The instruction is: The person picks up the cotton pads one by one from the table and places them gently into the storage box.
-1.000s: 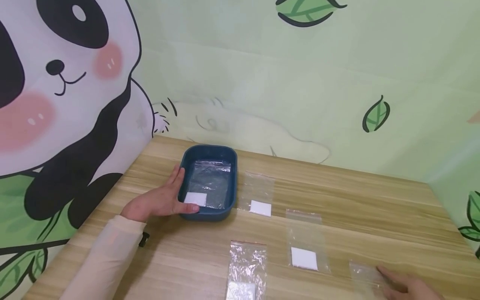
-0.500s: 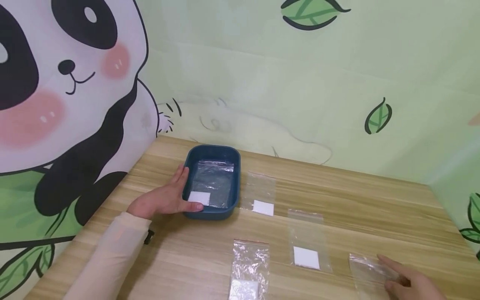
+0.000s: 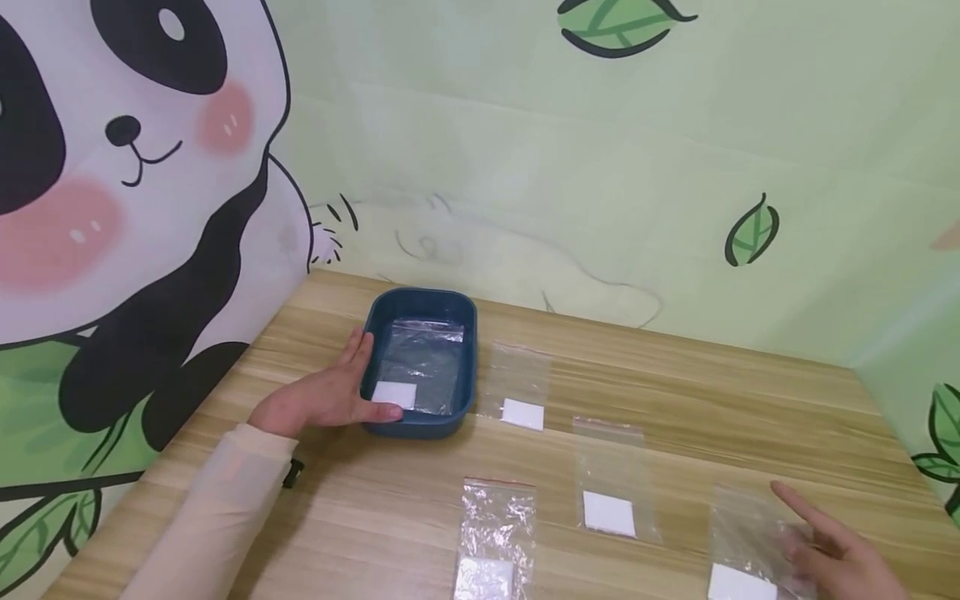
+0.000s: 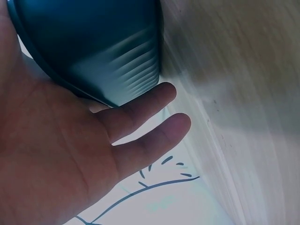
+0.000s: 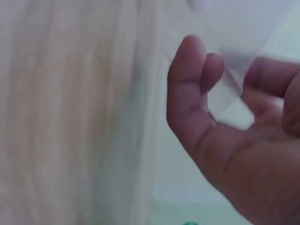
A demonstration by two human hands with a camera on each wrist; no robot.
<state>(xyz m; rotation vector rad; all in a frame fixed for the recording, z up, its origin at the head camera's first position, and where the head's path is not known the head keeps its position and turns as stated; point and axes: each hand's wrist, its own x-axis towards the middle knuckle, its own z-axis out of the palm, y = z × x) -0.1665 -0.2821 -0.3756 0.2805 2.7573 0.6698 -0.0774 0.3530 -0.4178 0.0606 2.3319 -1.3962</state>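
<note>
A dark blue rectangular box sits on the wooden table with a clear zip bag inside, which shows a white square. My left hand rests at the box's near left corner, its thumb over the rim and other fingers along the outer left side. In the left wrist view two straight fingers extend past the ribbed wall of the box. At the lower right, my right hand pinches another clear zip bag with a white square at its bottom, the index finger stretched out. The right wrist view is blurred.
Three more clear zip bags lie on the table: one beside the box, one in the middle and a shinier one near the front. A green cloth backdrop with a panda stands behind.
My right hand has raised its bag, so the white square at the bottom now shows. The left hand and the box stay in place; the head view has shifted slightly.
</note>
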